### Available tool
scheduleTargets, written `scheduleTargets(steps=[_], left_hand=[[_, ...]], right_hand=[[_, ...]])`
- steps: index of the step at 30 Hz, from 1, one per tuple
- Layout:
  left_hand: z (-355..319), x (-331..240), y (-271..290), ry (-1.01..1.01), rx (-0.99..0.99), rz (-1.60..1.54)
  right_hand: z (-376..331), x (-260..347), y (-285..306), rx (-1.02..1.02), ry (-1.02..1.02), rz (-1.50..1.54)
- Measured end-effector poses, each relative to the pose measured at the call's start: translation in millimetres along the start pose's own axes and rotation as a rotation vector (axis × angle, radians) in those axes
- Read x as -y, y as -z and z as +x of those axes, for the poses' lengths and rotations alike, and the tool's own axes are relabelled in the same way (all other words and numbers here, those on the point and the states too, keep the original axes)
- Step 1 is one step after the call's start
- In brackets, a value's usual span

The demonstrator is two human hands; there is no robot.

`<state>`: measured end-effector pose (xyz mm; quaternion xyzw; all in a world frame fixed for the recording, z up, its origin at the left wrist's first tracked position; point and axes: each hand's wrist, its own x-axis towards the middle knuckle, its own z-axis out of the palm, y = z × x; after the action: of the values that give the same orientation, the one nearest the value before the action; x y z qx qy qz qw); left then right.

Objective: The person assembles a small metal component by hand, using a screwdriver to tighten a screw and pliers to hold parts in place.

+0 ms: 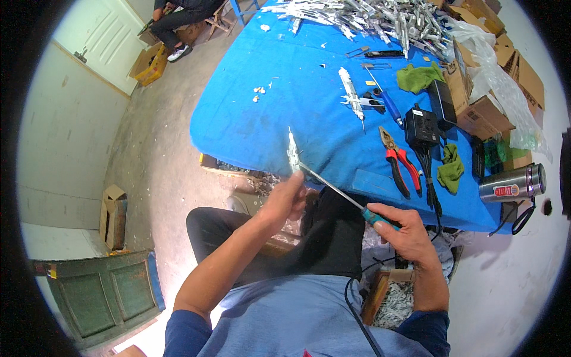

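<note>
Just off the front edge of the blue-covered table, my left hand is closed on the lower end of a slim white part with a thin metal rod pointing up from it. My right hand grips the teal handle of a screwdriver. Its long shaft slants up to the left, and the tip meets the side of the white part near my left fingers. Whether the tip is inserted or only rests there, I cannot tell. A similar white part with a rod lies farther back on the table.
Red-handled pliers, a blue screwdriver, a black power adapter and a steel flask lie on the blue cloth. A heap of white parts covers the back. Cardboard boxes stand right; another person sits far left.
</note>
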<state>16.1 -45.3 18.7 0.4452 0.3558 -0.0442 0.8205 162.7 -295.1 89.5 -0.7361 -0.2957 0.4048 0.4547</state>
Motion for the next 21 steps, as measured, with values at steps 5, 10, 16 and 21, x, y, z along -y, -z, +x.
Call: scheduleTargets(steps=[5,10,16,21], left_hand=[[-0.3,0.9,0.8,-0.002,0.014,-0.019],[-1.9,-2.0,-0.6,-0.004,0.016,-0.013],[-1.7,-0.9,-0.2,-0.021,0.023,0.028],[-2.0,0.3,-1.2,-0.018,0.022,0.016]], right_hand=[[0.6,-1.3,1.7,0.013,0.003,-0.011],[1.8,-3.2,2.0,0.005,0.022,-0.013],[3.0,2.6,2.3,0.011,0.025,-0.052],[5.5,1.4,1.0,-0.013,0.144,-0.110]])
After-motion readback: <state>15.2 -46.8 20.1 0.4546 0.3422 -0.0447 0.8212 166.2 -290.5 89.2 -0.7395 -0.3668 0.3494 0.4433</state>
